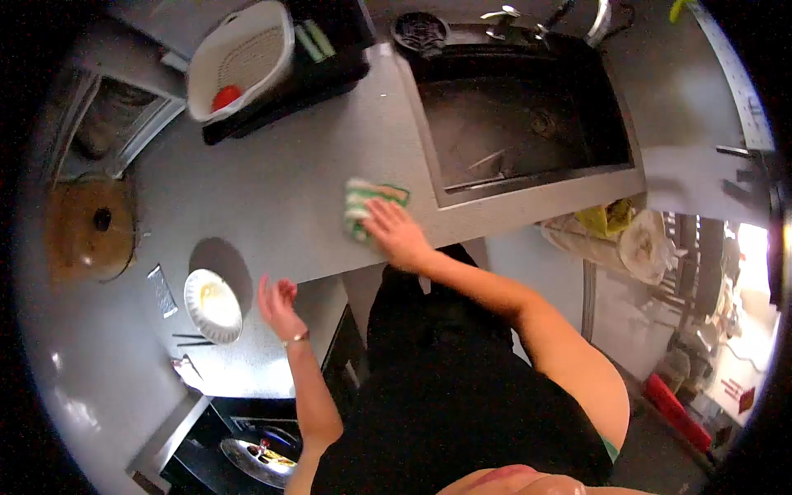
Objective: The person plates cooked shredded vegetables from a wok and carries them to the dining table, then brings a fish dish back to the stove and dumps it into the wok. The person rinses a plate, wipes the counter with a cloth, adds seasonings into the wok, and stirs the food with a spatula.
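Note:
Under my right hand [396,234] lies a green-and-white striped cloth [360,196], pressed flat on the grey countertop [289,198] left of the sink. The fingers are stretched over the cloth, and its edges show past them. My left hand [280,307] is raised by the counter's front edge with its fingers apart and nothing in it. Nearest to that hand is a white fluted bowl [234,318] with something yellowish inside. Two dark sticks [193,340] and a small printed packet [162,291] lie beside the bowl.
A dark sink [520,115] with a faucet [505,23] is set into the counter at the right. At the back stands a white basket [200,82] holding a red item [225,98]. A wooden board [82,231] leans at the left. A stove [239,445] is at lower left.

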`<state>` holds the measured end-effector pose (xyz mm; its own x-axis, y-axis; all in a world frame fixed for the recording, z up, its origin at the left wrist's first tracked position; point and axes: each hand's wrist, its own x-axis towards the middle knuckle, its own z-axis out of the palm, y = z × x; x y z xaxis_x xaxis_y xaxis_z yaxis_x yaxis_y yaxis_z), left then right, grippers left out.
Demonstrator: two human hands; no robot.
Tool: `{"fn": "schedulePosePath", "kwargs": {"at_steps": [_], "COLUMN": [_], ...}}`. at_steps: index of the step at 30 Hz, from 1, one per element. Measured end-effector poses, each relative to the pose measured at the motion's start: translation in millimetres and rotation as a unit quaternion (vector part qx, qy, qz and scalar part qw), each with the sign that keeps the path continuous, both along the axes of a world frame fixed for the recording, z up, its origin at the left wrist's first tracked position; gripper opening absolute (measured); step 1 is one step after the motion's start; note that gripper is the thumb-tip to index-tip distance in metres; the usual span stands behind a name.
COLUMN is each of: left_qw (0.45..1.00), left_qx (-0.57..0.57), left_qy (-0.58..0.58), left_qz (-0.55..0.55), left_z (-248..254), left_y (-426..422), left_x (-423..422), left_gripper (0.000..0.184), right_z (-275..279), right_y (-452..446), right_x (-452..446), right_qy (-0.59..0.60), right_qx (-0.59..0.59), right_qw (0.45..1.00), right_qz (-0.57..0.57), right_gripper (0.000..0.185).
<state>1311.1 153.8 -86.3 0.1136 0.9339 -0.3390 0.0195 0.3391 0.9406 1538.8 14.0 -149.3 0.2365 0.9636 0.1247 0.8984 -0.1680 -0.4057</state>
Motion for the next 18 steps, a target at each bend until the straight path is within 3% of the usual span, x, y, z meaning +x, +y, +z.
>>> {"fn": "schedulePosePath", "kwargs": {"at_steps": [1, 3, 5, 6, 9, 12, 14, 18], "left_qw": [0.997, 0.986, 0.969, 0.958, 0.944, 0.936, 0.93, 0.909], "left_qx": [0.019, 0.005, 0.02, 0.03, 0.014, -0.008, -0.024, -0.051], "left_qy": [0.033, -0.038, -0.051, -0.059, -0.065, -0.055, -0.043, -0.032], "left_qz": [-0.069, -0.162, -0.241, -0.28, -0.322, -0.348, -0.365, -0.413], "left_z": [2.6, 17.2, 24.2, 25.7, 17.0, 6.4, 1.0, 10.5], "left_y": [1.3, -1.5, -7.7, -12.5, -31.8, -63.0, -86.4, -135.2], "left_x": [27.3, 82.1, 122.3, 139.5, 175.8, 204.4, 223.7, 279.5], "left_gripper": [0.034, 0.035, 0.035, 0.034, 0.032, 0.031, 0.032, 0.031], "right_z": [-7.5, 0.3, -2.9, -9.6, -19.1, -9.7, -20.0, -27.9], "right_y": [-6.9, -30.2, -76.1, -106.0, -198.2, -278.0, -320.6, -364.3], "right_x": [-1.9, 17.6, 50.5, 73.6, 157.5, 244.1, 291.5, 365.0], "right_qy": [-0.007, 0.042, 0.003, 0.008, -0.106, -0.122, -0.122, -0.114], "right_qx": [0.001, -0.006, -0.023, 0.045, 0.058, 0.035, -0.045, -0.047], "right_qw": [1.0, 0.999, 0.999, 0.995, 0.969, 0.95, 0.936, 0.925], "right_qz": [0.019, 0.015, -0.047, -0.083, -0.218, -0.286, -0.326, -0.36], "right_gripper": [0.048, 0.048, 0.048, 0.046, 0.038, 0.039, 0.043, 0.038]}}
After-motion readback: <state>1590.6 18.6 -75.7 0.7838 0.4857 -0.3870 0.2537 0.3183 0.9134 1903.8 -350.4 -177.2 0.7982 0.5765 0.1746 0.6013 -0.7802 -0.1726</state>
